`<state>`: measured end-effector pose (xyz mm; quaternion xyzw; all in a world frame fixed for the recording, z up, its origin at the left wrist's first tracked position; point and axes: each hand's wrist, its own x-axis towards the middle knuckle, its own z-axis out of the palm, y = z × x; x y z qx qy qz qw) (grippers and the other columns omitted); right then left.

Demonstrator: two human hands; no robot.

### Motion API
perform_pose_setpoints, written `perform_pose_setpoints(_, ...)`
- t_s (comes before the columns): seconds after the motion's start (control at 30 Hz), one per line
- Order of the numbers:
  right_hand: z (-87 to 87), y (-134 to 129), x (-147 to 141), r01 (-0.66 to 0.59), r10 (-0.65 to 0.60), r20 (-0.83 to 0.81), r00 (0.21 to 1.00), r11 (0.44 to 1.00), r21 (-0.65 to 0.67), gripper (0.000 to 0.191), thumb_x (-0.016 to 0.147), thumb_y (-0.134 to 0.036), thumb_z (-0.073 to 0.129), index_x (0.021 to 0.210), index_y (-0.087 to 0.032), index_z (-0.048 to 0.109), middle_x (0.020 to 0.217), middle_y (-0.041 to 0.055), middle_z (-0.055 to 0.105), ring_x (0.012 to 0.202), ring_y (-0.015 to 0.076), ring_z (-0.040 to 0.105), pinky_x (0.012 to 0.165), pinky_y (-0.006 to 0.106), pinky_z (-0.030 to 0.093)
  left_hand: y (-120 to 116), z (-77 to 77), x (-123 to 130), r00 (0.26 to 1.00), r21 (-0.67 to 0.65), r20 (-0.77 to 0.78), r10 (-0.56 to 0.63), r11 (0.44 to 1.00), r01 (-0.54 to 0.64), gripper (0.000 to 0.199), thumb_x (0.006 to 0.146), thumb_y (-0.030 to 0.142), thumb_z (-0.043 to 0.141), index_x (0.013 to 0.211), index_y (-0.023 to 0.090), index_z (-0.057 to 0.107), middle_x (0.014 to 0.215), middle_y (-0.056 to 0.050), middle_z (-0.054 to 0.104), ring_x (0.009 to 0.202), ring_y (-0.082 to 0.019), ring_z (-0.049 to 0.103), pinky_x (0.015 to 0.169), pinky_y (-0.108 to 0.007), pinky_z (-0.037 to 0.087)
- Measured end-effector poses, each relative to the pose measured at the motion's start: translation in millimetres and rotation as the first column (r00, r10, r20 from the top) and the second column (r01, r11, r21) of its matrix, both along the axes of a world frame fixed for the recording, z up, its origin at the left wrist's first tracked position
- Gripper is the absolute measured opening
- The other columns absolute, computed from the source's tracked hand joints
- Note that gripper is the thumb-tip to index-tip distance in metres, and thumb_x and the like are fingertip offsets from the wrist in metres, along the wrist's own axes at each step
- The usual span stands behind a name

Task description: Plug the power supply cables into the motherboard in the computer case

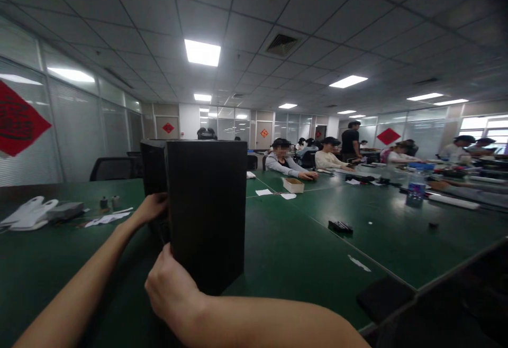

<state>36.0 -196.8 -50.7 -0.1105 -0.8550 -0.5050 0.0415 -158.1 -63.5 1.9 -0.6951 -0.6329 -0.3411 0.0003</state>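
Note:
A tall black box-like case (206, 210) stands upright on the green table in front of me, with a flat side panel facing me and a gap along its left edge. At this gap is my left hand (153, 208), its fingertips hidden behind the panel's edge. Lower down, my right hand (172, 284) is closed, with thumb and fingers pressed together at the same edge. A thin dark strip or edge shows between the two hands, too dim to name. Whatever the right fingers pinch is hidden.
Left on the green table (222, 316) lie a white plastic bag (29, 213), a grey box (65, 210), small bottles (103, 202) and paper scraps. Rightward are a small black part (340, 227), a cardboard box (293, 185) and a water bottle (416, 189). Several people sit beyond.

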Motion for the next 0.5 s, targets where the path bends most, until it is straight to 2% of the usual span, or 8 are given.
perform_pose_setpoints(0.1,-6.6,7.1,12.8,-0.013,0.012,-0.083,0.996,1.000,-0.003,0.039,0.101,-0.030,0.046,0.101,-0.009,0.079,0.097,0.0184,0.077,0.085,0.0290,0.072,0.085,0.049,0.057,12.3,-6.4,-5.7,0.999,-0.068,-0.017,-0.038,0.997,0.037,0.027,0.080,0.031,0.051,0.082,0.014,0.072,0.083,-0.006,0.076,0.085,-0.027,0.069,0.077,-0.030,0.051)
perform_pose_setpoints(0.23,-10.0,14.8,36.4,-0.014,0.015,-0.155,0.988,1.000,0.007,0.044,0.103,-0.035,0.046,0.092,-0.007,0.077,0.089,0.0171,0.075,0.078,0.0272,0.068,0.084,0.048,0.054,20.4,-12.9,-6.1,0.997,-0.134,-0.024,-0.069,0.989,0.065,0.045,0.082,0.046,0.047,0.098,0.015,0.075,0.098,-0.009,0.078,0.094,-0.029,0.071,0.079,-0.031,0.052)
perform_pose_setpoints(0.33,-13.9,22.8,57.7,-0.002,0.007,-0.221,0.975,1.000,0.024,0.041,0.103,-0.031,0.044,0.090,-0.007,0.074,0.084,0.0151,0.073,0.073,0.0247,0.063,0.083,0.045,0.051,23.0,-14.7,-1.5,0.994,-0.167,-0.069,-0.084,0.983,0.072,0.053,0.087,0.052,0.041,0.106,0.016,0.073,0.105,-0.010,0.077,0.099,-0.028,0.071,0.084,-0.031,0.051)
perform_pose_setpoints(0.5,-12.3,45.1,105.9,0.076,-0.091,-0.308,0.947,0.995,-0.060,0.035,0.104,-0.024,0.043,0.085,-0.009,0.069,0.078,0.0112,0.068,0.066,0.0212,0.058,0.079,0.040,0.047,24.9,-18.6,14.5,0.967,-0.215,-0.254,0.005,0.975,-0.061,0.056,0.094,0.053,0.030,0.114,0.022,0.072,0.114,-0.010,0.076,0.104,-0.029,0.069,0.083,-0.034,0.050)
